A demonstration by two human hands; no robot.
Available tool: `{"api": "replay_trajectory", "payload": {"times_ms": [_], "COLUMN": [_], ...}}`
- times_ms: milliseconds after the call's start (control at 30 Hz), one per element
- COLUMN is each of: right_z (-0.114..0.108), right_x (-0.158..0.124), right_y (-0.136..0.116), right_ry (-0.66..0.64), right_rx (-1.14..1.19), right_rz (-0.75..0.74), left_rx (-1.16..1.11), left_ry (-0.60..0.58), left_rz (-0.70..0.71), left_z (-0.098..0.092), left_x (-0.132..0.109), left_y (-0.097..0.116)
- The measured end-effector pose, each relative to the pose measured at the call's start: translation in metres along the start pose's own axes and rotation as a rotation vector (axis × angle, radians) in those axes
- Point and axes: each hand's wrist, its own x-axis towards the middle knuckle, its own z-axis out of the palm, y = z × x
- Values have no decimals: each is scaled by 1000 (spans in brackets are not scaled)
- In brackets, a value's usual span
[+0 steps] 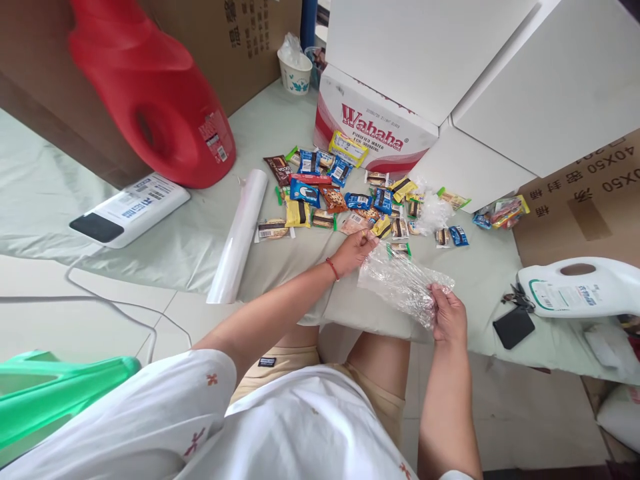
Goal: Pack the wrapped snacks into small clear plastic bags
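A clear, crinkled plastic bag (403, 285) stretches between my two hands over the front edge of the covered table. My left hand (354, 252) is closed, pinching the bag's upper left end close to the snack pile. At the other end, my right hand (449, 313) grips the bag between thumb and fingers. Several small wrapped snacks (305, 193) in blue, yellow, brown and clear wrappers lie heaped just beyond my hands. A green-edged snack packet (399, 250) sits right behind the bag. Crumpled clear plastic (434, 212) rests at the pile's right side.
Left of the pile stand a roll of clear film (239, 233), a white scale-like device (131, 210) and a red jug (165, 100). A Wahaha carton (373, 130) and paper cup (295, 72) are behind. At right lie a white jug (580, 287) and a black pouch (514, 327).
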Motion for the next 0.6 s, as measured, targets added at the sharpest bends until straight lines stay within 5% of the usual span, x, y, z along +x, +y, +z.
{"api": "replay_trajectory", "payload": {"times_ms": [133, 267, 367, 467, 600], "right_z": [-22, -12, 21, 54, 65], "right_x": [8, -9, -37, -49, -26], "right_y": [9, 1, -3, 7, 28], "right_ry": [100, 319, 33, -274, -267], "right_rx": [-383, -751, -834, -993, -994], "right_rz": [-191, -751, -1050, -1116, -1005], "left_rx": [141, 176, 181, 97, 38], "left_ry": [-74, -77, -66, -67, -115], "left_rz": [-66, -84, -67, -67, -151], "left_z": [2, 3, 3, 1, -4], "left_x": [-2, -2, -2, -2, -3], "left_y": [1, 3, 3, 2, 3]}}
